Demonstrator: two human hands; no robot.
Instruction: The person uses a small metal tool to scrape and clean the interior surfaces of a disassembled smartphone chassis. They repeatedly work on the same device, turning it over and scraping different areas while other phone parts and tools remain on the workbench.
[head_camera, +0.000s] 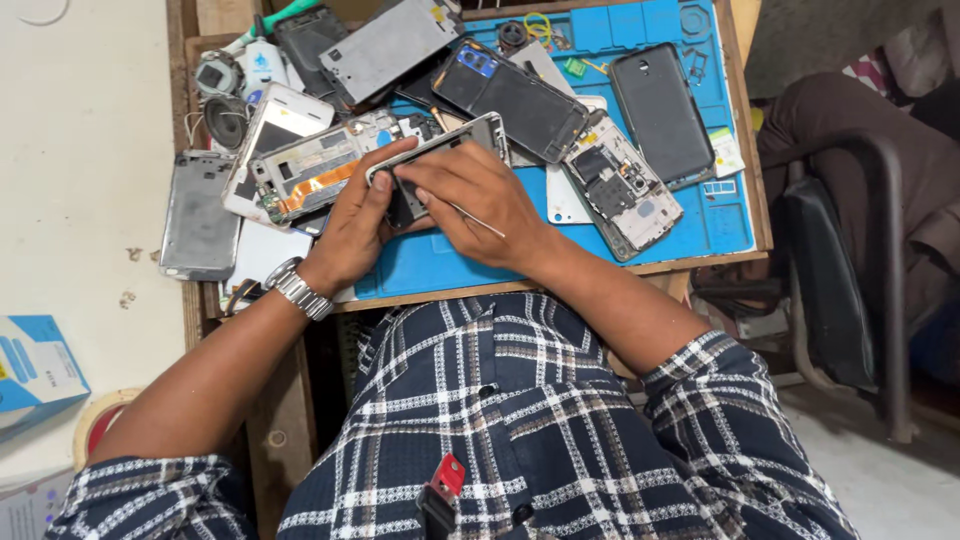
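The scene is evenly lit by soft, diffuse daylight. Faint shadows are cast beneath the hands onto the blue rubber work mat. Mild glare is seen on the pale wall, upper left. Focus is held throughout; slight stretching is noticed at the edges.

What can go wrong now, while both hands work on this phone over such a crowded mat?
The thin tool in the right hand might slip and scratch the phone frame gripped by the left hand. An elbow movement could perhaps knock the opened phones piled near the blue mat edge.
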